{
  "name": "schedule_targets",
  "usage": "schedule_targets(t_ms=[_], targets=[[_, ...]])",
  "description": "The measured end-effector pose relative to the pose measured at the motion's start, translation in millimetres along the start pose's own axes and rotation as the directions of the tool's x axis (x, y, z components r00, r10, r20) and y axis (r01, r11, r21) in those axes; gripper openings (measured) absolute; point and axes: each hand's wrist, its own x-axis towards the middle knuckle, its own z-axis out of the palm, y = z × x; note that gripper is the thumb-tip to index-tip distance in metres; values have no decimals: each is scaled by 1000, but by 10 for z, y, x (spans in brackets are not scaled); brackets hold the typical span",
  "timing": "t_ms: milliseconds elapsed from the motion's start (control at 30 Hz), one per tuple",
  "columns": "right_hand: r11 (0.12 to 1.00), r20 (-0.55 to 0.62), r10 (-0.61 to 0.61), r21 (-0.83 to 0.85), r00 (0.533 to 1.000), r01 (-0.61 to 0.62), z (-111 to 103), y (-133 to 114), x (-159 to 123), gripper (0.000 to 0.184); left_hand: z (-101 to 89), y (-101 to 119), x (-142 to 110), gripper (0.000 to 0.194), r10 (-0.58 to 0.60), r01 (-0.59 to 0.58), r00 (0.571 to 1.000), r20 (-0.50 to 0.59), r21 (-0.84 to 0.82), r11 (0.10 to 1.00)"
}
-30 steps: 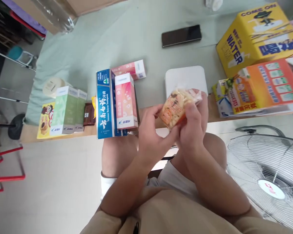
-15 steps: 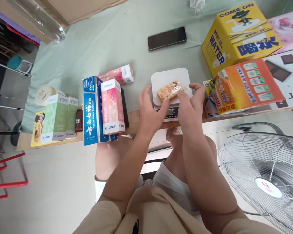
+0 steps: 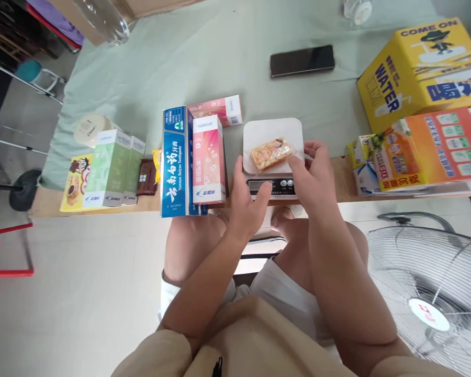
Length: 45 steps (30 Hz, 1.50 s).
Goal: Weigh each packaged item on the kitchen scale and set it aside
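A white kitchen scale [image 3: 267, 131] with a black display strip lies near the table's front edge. On its platform rests a snack in a clear wrapper [image 3: 271, 155], golden-brown and lying at a slant. My left hand [image 3: 248, 207] grips the scale's near left side, its thumb over the display and its fingers along the edge. On the right side, my right hand [image 3: 317, 175] holds the scale with curled fingers, the thumb close to the wrapper's end. The right fingertips are partly hidden behind the hand. Just left of my left hand stands a pink box [image 3: 208, 162].
Blue toothpaste boxes [image 3: 175, 162], another pink box [image 3: 231, 110] and green boxes [image 3: 110, 167] stand to the left. A phone [image 3: 302, 62] lies beyond the scale. Right are an orange box [image 3: 424, 149] and a yellow carton [image 3: 387, 86]. Below the table is a fan [image 3: 429, 314].
The scale, with the snack on it, has slid left toward the pink box, both hands moving with it. My right thumb has drawn slightly back from the wrapper. The view has shifted.
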Motion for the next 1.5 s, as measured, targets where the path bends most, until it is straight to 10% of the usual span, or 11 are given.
schedule_targets(t_ms=[233,667,967,1500], targets=[[998,42,67,0,997,-67,124,-127,-21,42,-29,193,-371,94,375,-355,926,-31,259,898],[989,189,-33,-134,981,59,244,-136,129,46,-49,159,-302,82,392,-372,917,-78,195,908],[808,499,-369,-244,784,536,216,-350,128,62,-32,-14,-303,80,474,-441,870,-139,214,872],[877,-125,-273,-439,954,194,-199,10,150,42,-79,-63,-149,58,581,-541,795,-173,231,809]])
